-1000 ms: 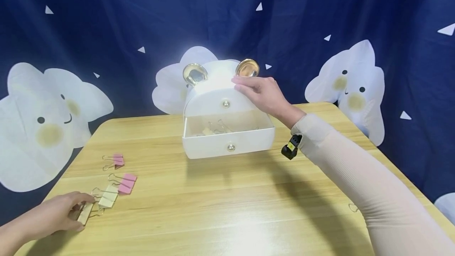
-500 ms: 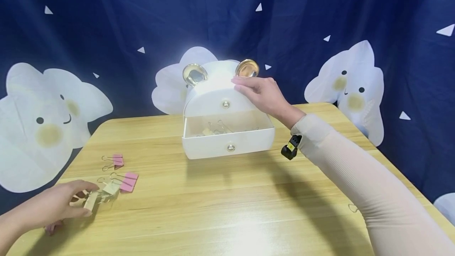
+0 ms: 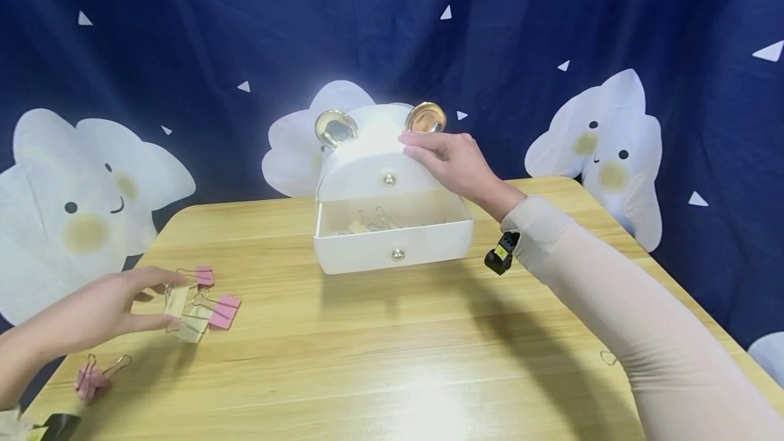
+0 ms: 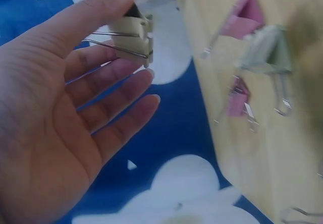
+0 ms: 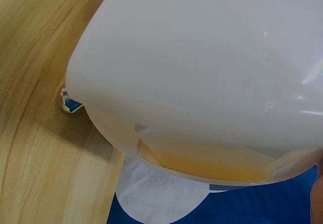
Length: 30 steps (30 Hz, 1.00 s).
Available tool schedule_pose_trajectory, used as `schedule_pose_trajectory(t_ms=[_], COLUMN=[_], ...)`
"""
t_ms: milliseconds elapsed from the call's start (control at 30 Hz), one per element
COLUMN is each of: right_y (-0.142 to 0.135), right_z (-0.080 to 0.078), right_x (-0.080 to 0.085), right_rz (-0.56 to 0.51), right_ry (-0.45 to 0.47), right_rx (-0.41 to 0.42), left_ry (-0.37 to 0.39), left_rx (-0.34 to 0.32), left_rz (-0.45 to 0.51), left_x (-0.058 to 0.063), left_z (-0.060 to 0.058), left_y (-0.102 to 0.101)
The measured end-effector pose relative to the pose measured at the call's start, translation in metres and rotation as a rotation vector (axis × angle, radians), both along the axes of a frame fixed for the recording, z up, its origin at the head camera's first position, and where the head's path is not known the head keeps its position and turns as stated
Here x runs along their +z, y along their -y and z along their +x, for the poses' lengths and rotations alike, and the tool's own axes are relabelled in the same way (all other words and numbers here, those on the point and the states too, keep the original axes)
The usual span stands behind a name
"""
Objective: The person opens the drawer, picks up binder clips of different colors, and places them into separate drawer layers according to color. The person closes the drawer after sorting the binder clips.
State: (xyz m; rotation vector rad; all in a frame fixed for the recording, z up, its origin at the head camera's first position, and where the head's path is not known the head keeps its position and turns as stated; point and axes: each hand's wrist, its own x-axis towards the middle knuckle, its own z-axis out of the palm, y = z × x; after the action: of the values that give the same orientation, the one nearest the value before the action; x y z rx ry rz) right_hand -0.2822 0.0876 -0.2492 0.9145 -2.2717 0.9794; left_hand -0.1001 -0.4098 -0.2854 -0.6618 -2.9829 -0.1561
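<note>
My left hand (image 3: pixel 101 308) pinches a pale yellow binder clip (image 3: pixel 176 300) between thumb and fingertips, raised over the left of the table. In the left wrist view that binder clip (image 4: pixel 132 37) sits at the thumb tip, the other fingers spread loosely. Just under it lie a light green binder clip (image 3: pixel 196 324) and a pink binder clip (image 3: pixel 224 312). With extended fingers, my right hand (image 3: pixel 456 162) rests on the top of a white drawer box (image 3: pixel 352 179) with gold ears. Its lower drawer (image 3: pixel 355 254) is pulled out and holds several binder clips (image 3: pixel 360 226).
Another pink binder clip (image 3: pixel 205 276) lies farther back on the wooden table (image 3: pixel 343 359). A third pink one (image 3: pixel 92 383) is by the left edge. A wire clip handle (image 3: pixel 608 358) peeks out beside my right sleeve. A blue curtain (image 3: pixel 392 39) hangs behind.
My left hand has lifted the pale yellow binder clip and moved it away from me and rightward. The pink clip near the left edge has come into sight. My right hand stays put.
</note>
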Motion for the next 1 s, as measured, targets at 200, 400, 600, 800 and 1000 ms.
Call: schedule_pose_trajectory(t_ms=[200, 400, 600, 800, 1000], right_y=[0.0, -0.002, -0.004, -0.008, -0.008], right_z=[0.0, 0.0, 0.001, 0.001, -0.001], right_x=[0.002, 0.004, 0.009, 0.021, 0.022], right_rz=[-0.001, 0.013, 0.065, 0.153, 0.257], right_ry=[0.004, 0.011, 0.029, 0.049, -0.125], right_rx=[0.012, 0.007, 0.018, 0.053, 0.093], left_ry=[-0.059, -0.063, -0.058, -0.017, 0.013], left_rx=[-0.05, -0.079, -0.137, -0.171, -0.211], left_rz=[0.027, 0.049, 0.055, 0.063, 0.09], left_x=[0.021, 0.043, 0.055, 0.069, 0.078], left_z=[-0.011, -0.023, -0.035, -0.047, -0.055], left_y=[-0.022, -0.05, -0.079, -0.108, -0.133])
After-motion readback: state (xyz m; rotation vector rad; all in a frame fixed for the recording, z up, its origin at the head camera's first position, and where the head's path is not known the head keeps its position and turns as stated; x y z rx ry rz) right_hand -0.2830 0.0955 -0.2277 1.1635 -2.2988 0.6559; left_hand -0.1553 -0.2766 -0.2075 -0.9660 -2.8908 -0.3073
